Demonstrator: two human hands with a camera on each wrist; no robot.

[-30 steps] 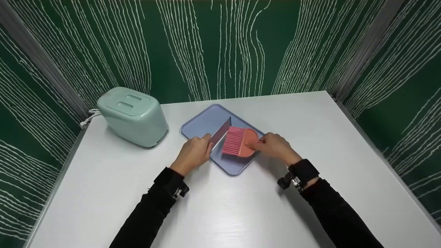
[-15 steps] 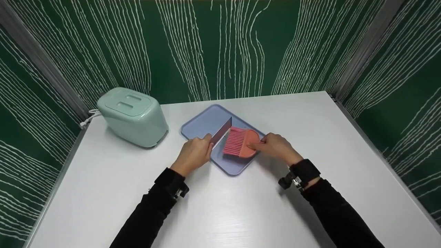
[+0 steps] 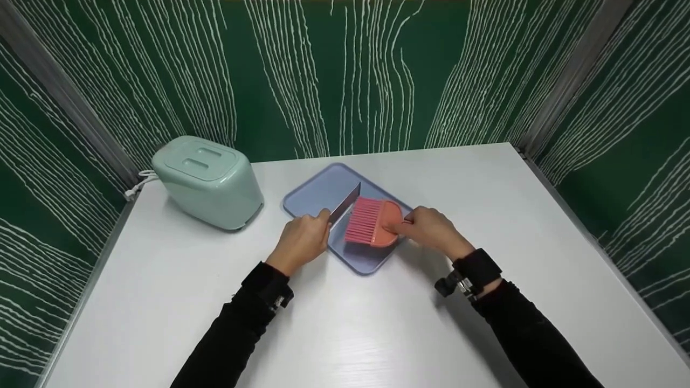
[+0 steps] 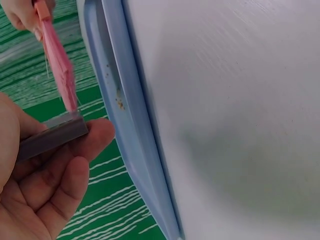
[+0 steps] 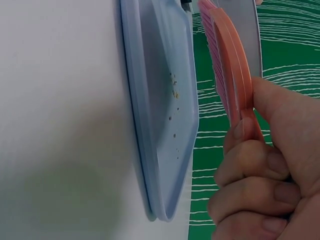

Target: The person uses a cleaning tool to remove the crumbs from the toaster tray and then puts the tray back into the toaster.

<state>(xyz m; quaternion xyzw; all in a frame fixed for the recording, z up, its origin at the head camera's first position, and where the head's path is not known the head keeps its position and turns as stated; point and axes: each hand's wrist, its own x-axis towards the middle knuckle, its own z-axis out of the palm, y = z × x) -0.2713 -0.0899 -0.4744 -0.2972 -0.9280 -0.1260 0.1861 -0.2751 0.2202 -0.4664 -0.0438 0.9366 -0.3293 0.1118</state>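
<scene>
My left hand [image 3: 301, 241] holds a thin grey metal plate, which looks like a toaster crumb tray [image 3: 345, 205], tilted on its edge above a blue tray [image 3: 315, 191]. Its dark end strip [image 4: 52, 141] lies between thumb and fingers in the left wrist view. With curled fingers and thumb, my right hand [image 3: 435, 231] grips an orange brush [image 3: 389, 223] whose pink bristles [image 3: 364, 221] point at the plate's face. In the left wrist view the bristle tips meet the plate's end. Small brown crumbs [image 5: 175, 94] lie scattered on the blue tray below.
A mint-green toaster [image 3: 210, 183] stands at the back left of the white table [image 3: 345, 334], its white cord and plug [image 3: 141, 184] behind it. Green walls with white streaks [image 3: 280, 81] enclose the table's back and sides.
The brush has shifted slightly right, then back left along the crumb tray. The crumb tray has tipped a little, so less of its face shows. Both arms stay nearly in place.
</scene>
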